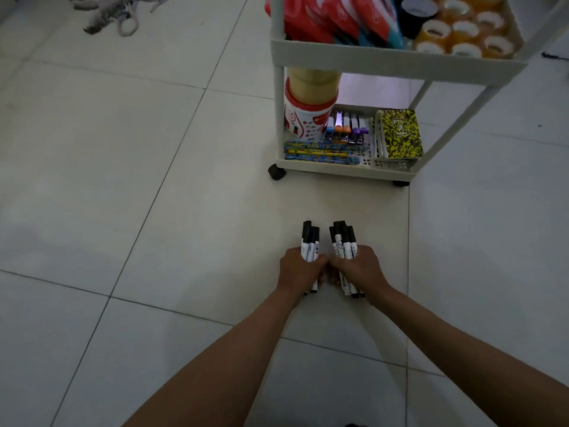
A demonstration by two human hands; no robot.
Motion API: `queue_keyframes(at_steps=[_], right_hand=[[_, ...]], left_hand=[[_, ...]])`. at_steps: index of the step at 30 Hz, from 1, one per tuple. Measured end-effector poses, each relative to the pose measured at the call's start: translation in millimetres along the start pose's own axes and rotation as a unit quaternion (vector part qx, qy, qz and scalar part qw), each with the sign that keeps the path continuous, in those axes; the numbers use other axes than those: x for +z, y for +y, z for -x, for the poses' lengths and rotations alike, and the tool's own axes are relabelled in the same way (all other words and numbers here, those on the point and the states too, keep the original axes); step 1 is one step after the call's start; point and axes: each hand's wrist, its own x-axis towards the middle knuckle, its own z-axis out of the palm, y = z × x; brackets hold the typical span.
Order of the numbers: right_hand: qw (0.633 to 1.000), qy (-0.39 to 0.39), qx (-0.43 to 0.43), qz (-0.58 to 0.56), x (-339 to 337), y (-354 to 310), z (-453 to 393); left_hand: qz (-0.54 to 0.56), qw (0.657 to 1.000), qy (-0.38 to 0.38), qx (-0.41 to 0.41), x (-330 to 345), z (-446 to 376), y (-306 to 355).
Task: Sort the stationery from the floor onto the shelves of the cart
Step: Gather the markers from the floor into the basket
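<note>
each fist wraps a bunch of markers: left hand (pixel 300 266) a few (pixel 310 241), right hand (pixel 358 268) more (pixel 345 241). caps point ahead toward the cart (pixel 397 61), probably to carry every marker in one trip.

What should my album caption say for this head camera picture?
Both hands grip black markers above the floor, before the cart.

Two bare forearms enter the head view from the lower edge, at roughly 6 and 5 o'clock. No sleeve covers either forearm up to the frame edge. The left hand (pixel 300 269) and the right hand (pixel 358 266) are bare: no glove is worn. No ring, watch or band shows on the visible backs of the hands or the wrists. The fingers are largely hidden from view.
</note>
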Motion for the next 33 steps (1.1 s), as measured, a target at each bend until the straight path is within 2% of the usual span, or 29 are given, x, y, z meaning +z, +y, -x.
queue_keyframes(at_steps=[3,6,9,11,14,20,27,33], right_hand=[[0.999,-0.013,0.022,0.033,0.2,-12.1,3.8],[0.992,-0.074,0.069,0.071,-10.3,-31.9,3.5],[0.977,-0.137,0.162,0.026,-33.5,-58.8,12.2],[0.969,-0.155,0.192,0.014,-52.1,-79.6,26.1],[0.961,-0.178,0.212,-0.006,-74.9,-120.7,52.5],[0.959,-0.162,0.214,-0.092,-99.1,-229.0,125.9],[0.949,-0.155,0.213,-0.173,-139.6,-370.8,260.6],[0.944,-0.13,0.207,-0.221,-200.6,-499.2,378.1]], left_hand=[[0.008,1.0,-0.011,-0.012,-0.6,1.0,5.6],[0.027,0.996,-0.043,-0.077,-8.3,5.0,23.0],[0.02,0.99,-0.039,-0.133,-18.3,21.8,46.5],[0.024,0.985,-0.034,-0.166,-26.0,35.7,69.9],[0.034,0.984,-0.043,-0.168,-45.7,60.1,117.4],[0.087,0.979,-0.056,-0.174,-107.5,137.8,215.5],[0.127,0.976,-0.071,-0.163,-193.1,252.6,349.8],[0.123,0.974,-0.133,-0.137,-270.2,347.4,482.0]])
